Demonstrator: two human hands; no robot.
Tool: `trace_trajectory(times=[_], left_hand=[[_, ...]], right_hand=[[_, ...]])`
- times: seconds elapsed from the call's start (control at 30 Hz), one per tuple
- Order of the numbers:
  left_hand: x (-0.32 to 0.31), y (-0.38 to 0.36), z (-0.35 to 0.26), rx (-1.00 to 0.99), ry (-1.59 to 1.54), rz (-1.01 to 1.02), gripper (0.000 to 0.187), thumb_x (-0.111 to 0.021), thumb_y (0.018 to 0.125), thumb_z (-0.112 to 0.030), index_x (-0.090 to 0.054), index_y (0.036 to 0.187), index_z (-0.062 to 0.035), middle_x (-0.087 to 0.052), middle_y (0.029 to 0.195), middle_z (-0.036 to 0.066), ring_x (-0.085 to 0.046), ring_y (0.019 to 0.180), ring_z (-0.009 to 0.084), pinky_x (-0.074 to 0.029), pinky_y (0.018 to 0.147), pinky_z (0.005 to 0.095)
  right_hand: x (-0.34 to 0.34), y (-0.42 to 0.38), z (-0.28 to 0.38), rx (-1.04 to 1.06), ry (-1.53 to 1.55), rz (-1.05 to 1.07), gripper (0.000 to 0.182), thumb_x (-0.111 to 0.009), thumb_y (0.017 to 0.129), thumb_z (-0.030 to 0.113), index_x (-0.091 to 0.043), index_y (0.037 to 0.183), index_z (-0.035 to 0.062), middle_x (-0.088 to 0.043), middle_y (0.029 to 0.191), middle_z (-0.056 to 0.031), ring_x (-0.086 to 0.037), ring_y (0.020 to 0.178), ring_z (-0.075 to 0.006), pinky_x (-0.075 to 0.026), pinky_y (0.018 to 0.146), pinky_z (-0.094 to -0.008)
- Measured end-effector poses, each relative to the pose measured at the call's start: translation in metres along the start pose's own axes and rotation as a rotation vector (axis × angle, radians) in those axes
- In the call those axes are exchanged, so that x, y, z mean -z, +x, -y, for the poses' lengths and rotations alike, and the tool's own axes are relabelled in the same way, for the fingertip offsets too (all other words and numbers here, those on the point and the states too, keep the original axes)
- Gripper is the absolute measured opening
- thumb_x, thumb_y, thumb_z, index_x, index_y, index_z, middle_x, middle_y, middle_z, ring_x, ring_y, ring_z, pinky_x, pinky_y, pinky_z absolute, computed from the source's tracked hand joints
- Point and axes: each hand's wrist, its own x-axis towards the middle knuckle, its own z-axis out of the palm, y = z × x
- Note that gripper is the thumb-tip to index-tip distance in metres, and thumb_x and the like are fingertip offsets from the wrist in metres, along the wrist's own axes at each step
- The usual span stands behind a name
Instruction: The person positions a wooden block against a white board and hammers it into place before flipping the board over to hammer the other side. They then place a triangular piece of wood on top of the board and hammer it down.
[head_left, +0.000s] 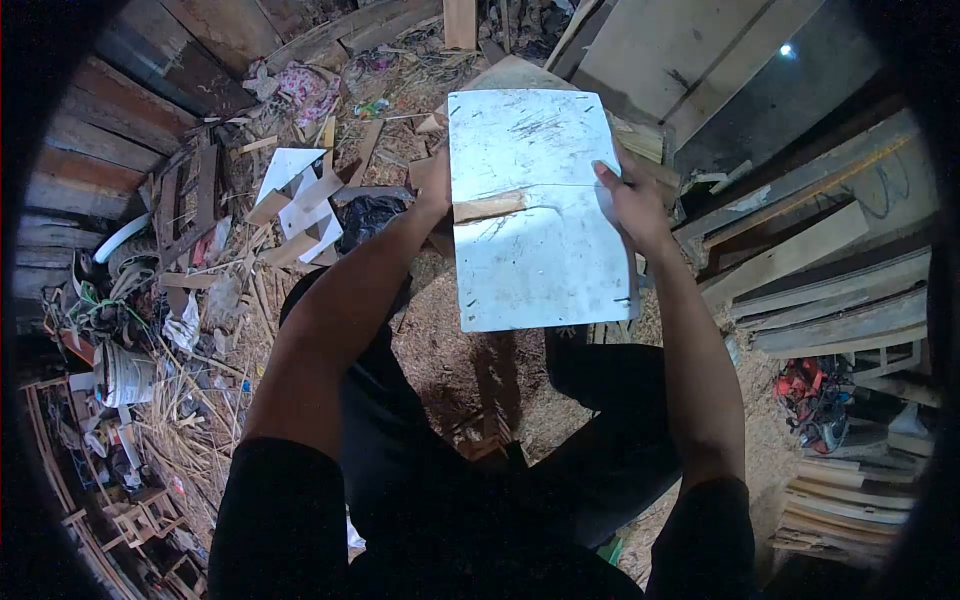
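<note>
A white rectangular board point(540, 262) is held up in front of me, tilted, with scuffs, short dark marks near its corners and a crack across it. On its left side a strip of the white face is torn off, baring a brown patch point(490, 207). My left hand point(433, 182) grips the left edge; its fingers are mostly hidden behind the board. Along the right edge, my right hand point(637, 203) has its thumb on the white face and its other fingers out of sight behind. A brown wooden surface point(512, 72) shows past the board's far edge.
White and wooden offcuts point(302, 205) lie on the littered floor to the left, beside a black plastic bag point(370, 220). Curved planks point(845, 515) are stacked at the right, below a red power tool point(800, 380). Large panels point(690, 60) lean at the upper right.
</note>
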Motion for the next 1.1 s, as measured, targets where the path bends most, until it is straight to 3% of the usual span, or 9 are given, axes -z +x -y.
trace_trajectory(times=[0.03,0.1,0.3,0.73,0.8,0.83,0.9,1.03,1.1], left_hand=[[0.002,0.003,0.011,0.001,-0.001,-0.002,0.04,-0.047,0.106,-0.028,-0.058,0.13,0.002,-0.069,0.115,0.012,-0.068,0.097,0.02,-0.057,0.085,0.0355],[0.004,0.007,0.022,0.338,-0.832,-0.084,0.041,-0.047,0.106,-0.033,-0.061,0.128,-0.0011,-0.069,0.113,0.012,-0.068,0.096,0.0211,-0.057,0.085,0.0355],[-0.005,0.002,0.018,0.403,-0.855,-0.233,0.046,-0.045,0.106,-0.041,-0.062,0.125,-0.0031,-0.069,0.112,0.01,-0.068,0.098,0.0227,-0.057,0.087,0.037],[0.006,-0.001,0.02,0.293,-0.759,-0.072,0.052,-0.048,0.104,-0.043,-0.056,0.136,-0.0022,-0.064,0.127,0.012,-0.061,0.115,0.0242,-0.05,0.1,0.0386],[0.018,-0.001,0.025,-0.167,0.266,0.014,0.052,-0.052,0.103,-0.039,-0.053,0.14,-0.0026,-0.063,0.131,0.012,-0.061,0.116,0.0244,-0.048,0.101,0.0383],[0.025,0.001,0.026,-0.168,0.267,0.013,0.052,-0.052,0.103,-0.039,-0.053,0.14,-0.0026,-0.063,0.131,0.012,-0.061,0.116,0.0244,-0.048,0.101,0.0383],[0.036,0.006,-0.005,0.23,0.25,0.258,0.056,-0.053,0.101,-0.038,-0.048,0.145,-0.0028,-0.06,0.137,0.014,-0.058,0.121,0.0248,-0.046,0.102,0.039],[0.039,-0.008,-0.058,0.137,0.355,0.319,0.062,-0.052,0.1,-0.044,-0.045,0.149,-0.0063,-0.057,0.14,0.015,-0.058,0.124,0.0247,-0.045,0.105,0.0405],[0.011,-0.007,-0.092,0.269,-0.573,0.089,0.069,-0.049,0.1,-0.055,-0.046,0.149,-0.0063,-0.057,0.14,0.016,-0.059,0.124,0.0243,-0.044,0.107,0.0414]], right_hand=[[-0.001,0.0,0.001,-0.14,0.089,0.006,0.059,-0.069,0.098,0.023,-0.048,0.151,0.0102,-0.061,0.139,-0.0145,-0.057,0.122,-0.0203,-0.042,0.105,-0.0313],[-0.002,0.004,-0.001,-0.279,0.177,0.014,0.057,-0.068,0.099,0.021,-0.047,0.152,0.0137,-0.059,0.143,-0.0123,-0.055,0.124,-0.0186,-0.041,0.106,-0.0308],[-0.002,0.015,-0.03,-0.104,0.017,-0.057,0.055,-0.069,0.096,0.027,-0.052,0.148,0.0202,-0.066,0.131,-0.0176,-0.063,0.114,-0.0225,-0.046,0.101,-0.0339],[0.002,0.009,-0.004,-0.144,-0.16,0.017,0.066,-0.071,0.094,0.031,-0.044,0.154,0.0219,-0.056,0.145,-0.0216,-0.054,0.134,-0.0295,-0.04,0.11,-0.0369],[0.002,0.008,0.002,-0.178,-0.098,0.034,0.067,-0.071,0.094,0.031,-0.043,0.154,0.0219,-0.054,0.147,-0.0214,-0.052,0.135,-0.0292,-0.039,0.111,-0.0369],[0.003,0.007,0.006,-0.182,-0.126,0.04,0.067,-0.071,0.095,0.03,-0.043,0.154,0.0216,-0.053,0.148,-0.0211,-0.052,0.136,-0.0291,-0.039,0.111,-0.0367],[0.003,0.007,0.007,-0.182,-0.155,0.046,0.067,-0.071,0.095,0.03,-0.042,0.154,0.0214,-0.052,0.149,-0.0208,-0.051,0.136,-0.029,-0.039,0.111,-0.0366],[0.001,0.011,-0.011,-0.155,-0.121,0.022,0.066,-0.07,0.095,0.03,-0.042,0.155,0.0219,-0.05,0.15,-0.0205,-0.049,0.139,-0.0285,-0.037,0.113,-0.0361],[0.001,0.011,-0.011,-0.125,-0.107,0.014,0.066,-0.069,0.095,0.029,-0.042,0.155,0.022,-0.05,0.151,-0.0202,-0.048,0.14,-0.0282,-0.036,0.114,-0.0361]])
